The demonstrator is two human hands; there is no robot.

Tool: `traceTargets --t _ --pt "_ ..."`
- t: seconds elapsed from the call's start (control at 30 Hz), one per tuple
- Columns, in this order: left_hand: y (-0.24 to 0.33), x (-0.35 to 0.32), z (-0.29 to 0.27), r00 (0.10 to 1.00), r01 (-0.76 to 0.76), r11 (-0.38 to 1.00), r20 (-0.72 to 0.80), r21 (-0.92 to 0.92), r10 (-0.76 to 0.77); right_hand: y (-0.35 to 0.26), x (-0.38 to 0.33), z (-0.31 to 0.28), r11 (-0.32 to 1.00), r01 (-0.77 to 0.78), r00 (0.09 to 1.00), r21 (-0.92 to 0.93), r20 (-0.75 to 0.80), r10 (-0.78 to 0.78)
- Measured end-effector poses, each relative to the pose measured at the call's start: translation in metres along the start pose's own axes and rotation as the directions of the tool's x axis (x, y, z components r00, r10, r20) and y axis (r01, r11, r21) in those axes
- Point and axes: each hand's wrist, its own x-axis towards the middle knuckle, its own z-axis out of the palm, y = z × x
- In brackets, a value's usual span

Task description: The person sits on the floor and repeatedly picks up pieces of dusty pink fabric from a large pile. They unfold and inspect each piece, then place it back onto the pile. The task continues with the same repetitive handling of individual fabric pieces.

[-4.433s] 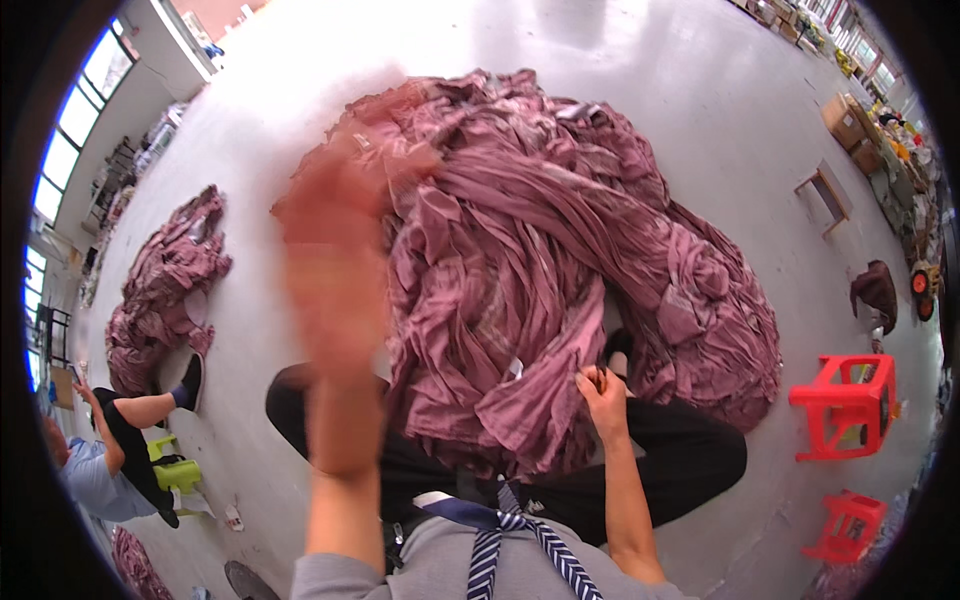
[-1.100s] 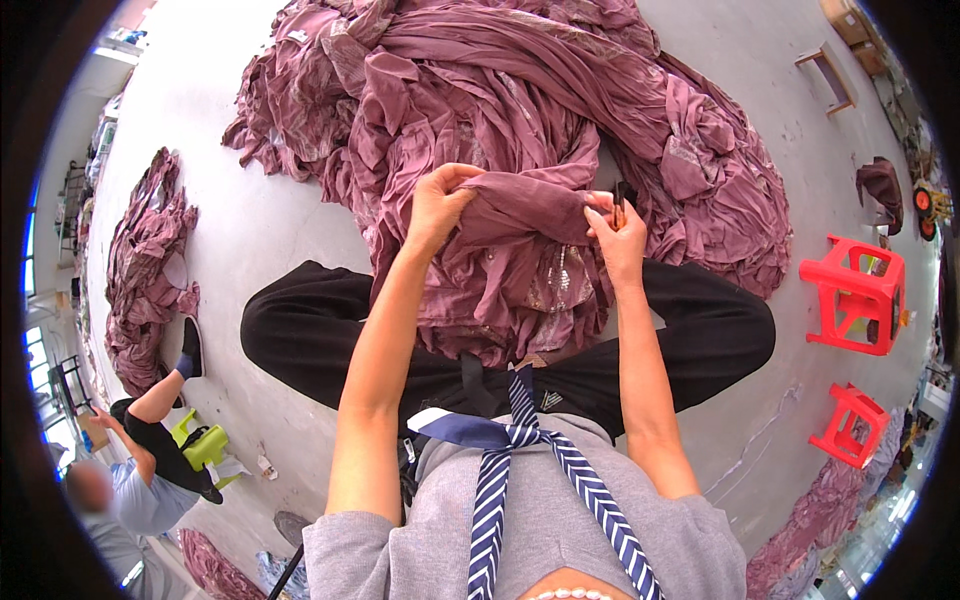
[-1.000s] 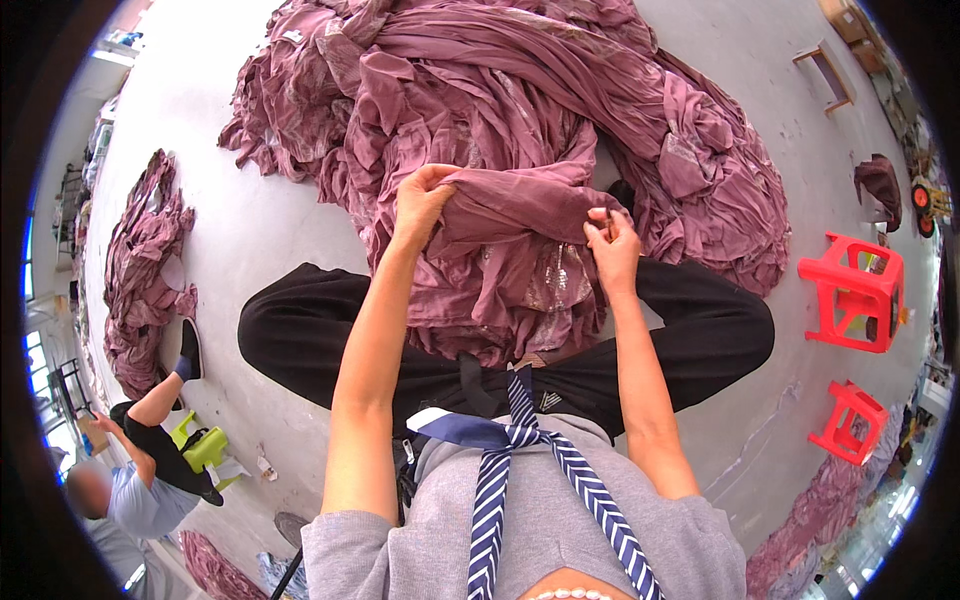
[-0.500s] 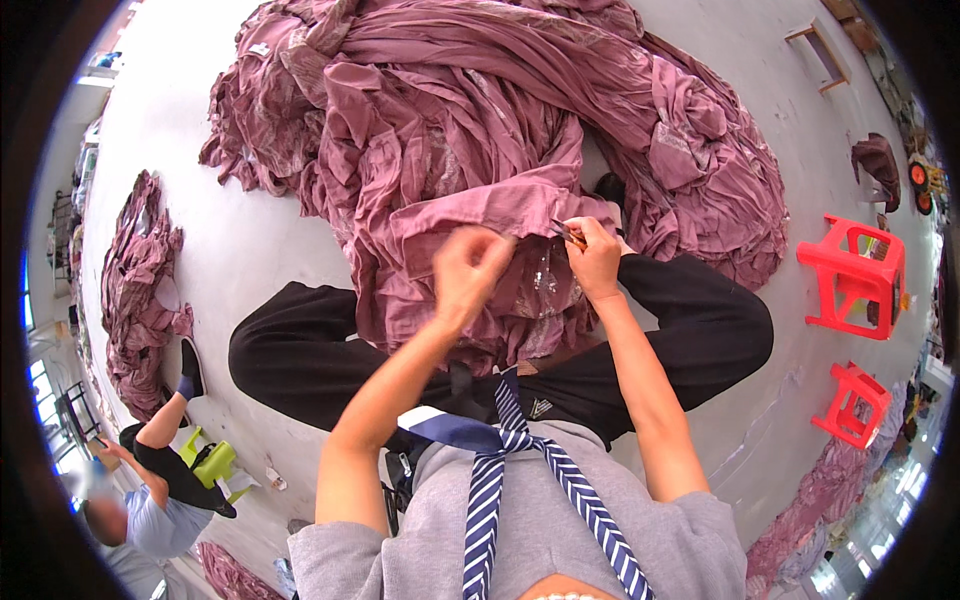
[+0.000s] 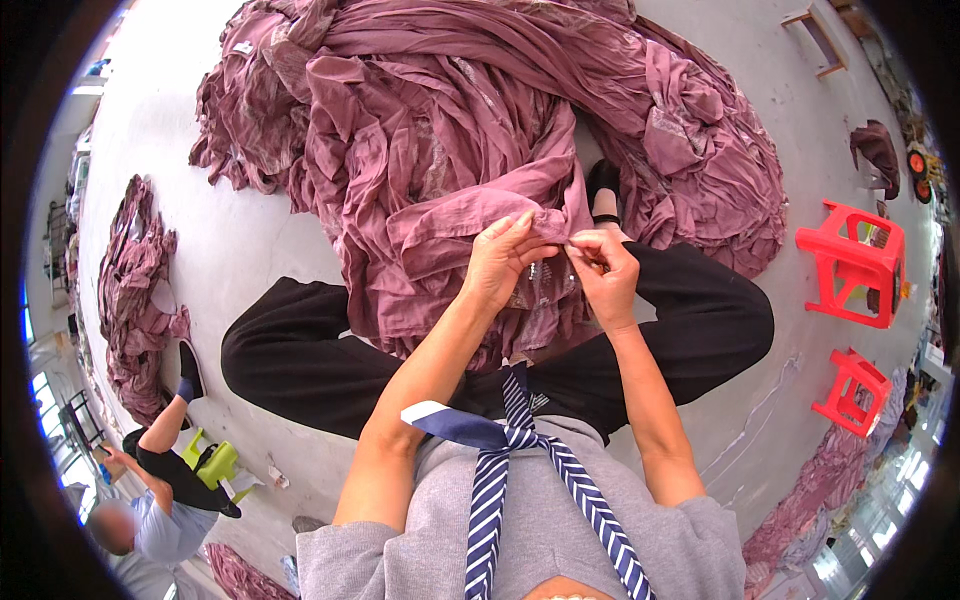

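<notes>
A big heap of mauve cloth [image 5: 430, 130] lies on the floor in front of me, one part drawn over between my black-trousered legs. My left hand [image 5: 497, 262] is closed on a lifted fold of this cloth, thumb and fingers pinching it. Close beside it, my right hand [image 5: 610, 275] has thumb and forefinger together at the same fold's edge. Its curled fingers keep small thread snips [image 5: 599, 267] against the palm, mostly hidden. Pale, shiny patches show on the cloth under the hands.
Two red plastic stools [image 5: 858, 262] stand at the right. More mauve cloth [image 5: 135, 290] lies at the left and lower right. At lower left a person [image 5: 165, 515] sits near a green stool [image 5: 217, 462]. A small wooden frame [image 5: 818, 42] is at the far right.
My left hand, blurred before, has moved right and now pinches the fold. My right hand has turned and dropped slightly; the snips, which pointed out at the cloth, are now tucked in the fingers.
</notes>
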Motion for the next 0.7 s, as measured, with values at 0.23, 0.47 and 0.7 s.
traceTargets --t 0.23,0.47,0.7 --pt "0.007 -0.001 -0.001 0.999 0.033 0.999 0.025 0.037 -0.034 -0.029 0.015 -0.003 1.000 0.027 0.996 -0.015 0.082 -0.026" --pt "0.005 -0.005 -0.001 0.997 0.055 0.993 0.056 0.105 -0.061 -0.017 0.021 0.003 1.000 0.017 0.998 -0.013 0.053 -0.016" --pt "0.010 -0.005 -0.005 0.996 0.089 0.996 0.023 -0.004 -0.089 -0.017 0.022 -0.011 0.913 -0.267 0.964 0.307 0.082 0.254"
